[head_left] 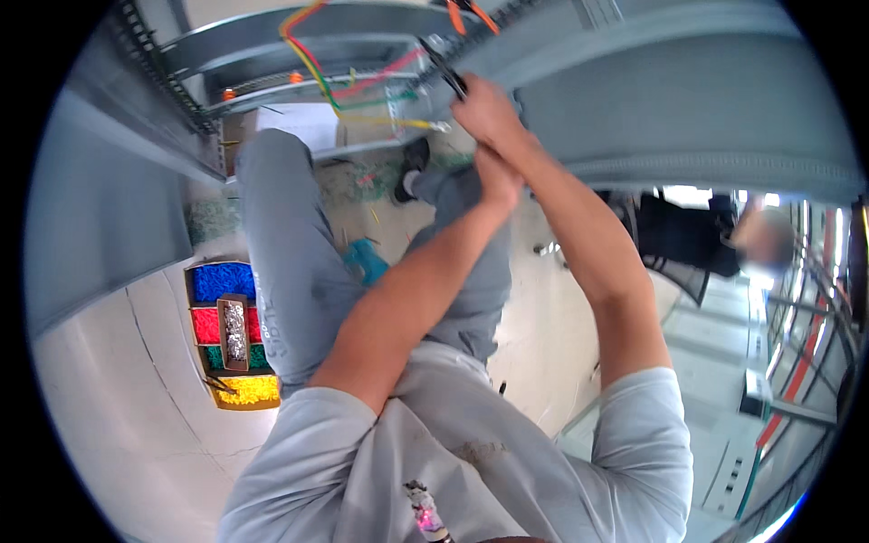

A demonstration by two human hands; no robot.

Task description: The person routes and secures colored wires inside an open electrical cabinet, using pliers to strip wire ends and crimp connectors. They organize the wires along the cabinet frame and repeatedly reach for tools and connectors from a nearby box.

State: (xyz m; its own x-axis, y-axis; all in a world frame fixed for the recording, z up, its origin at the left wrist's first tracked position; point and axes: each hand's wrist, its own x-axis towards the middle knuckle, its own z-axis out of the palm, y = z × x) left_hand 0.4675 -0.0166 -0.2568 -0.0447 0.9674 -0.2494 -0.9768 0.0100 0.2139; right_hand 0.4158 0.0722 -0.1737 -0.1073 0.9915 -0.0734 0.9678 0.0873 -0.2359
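My right hand [487, 110] is closed around a long black-handled tool [445, 71], whose far end reaches the grey metal frame [534, 54]. Just below it, my left hand [498, 176] is against my right wrist; its fingers are hidden. Left of the tool, loose red, yellow and green wires [328, 89] hang in the frame. One yellow wire ends in a bare metal terminal [441, 128] close to my right hand. An orange-handled tool [471, 14] shows at the top edge.
A divided box [220, 364] of blue, red, green and yellow small parts lies on the floor at left, with a narrow tray [235, 335] of metal pieces across it. A teal glove-like item [365, 261] lies between my legs. Another person [692, 231] is at right. Metal panels stand on both sides.
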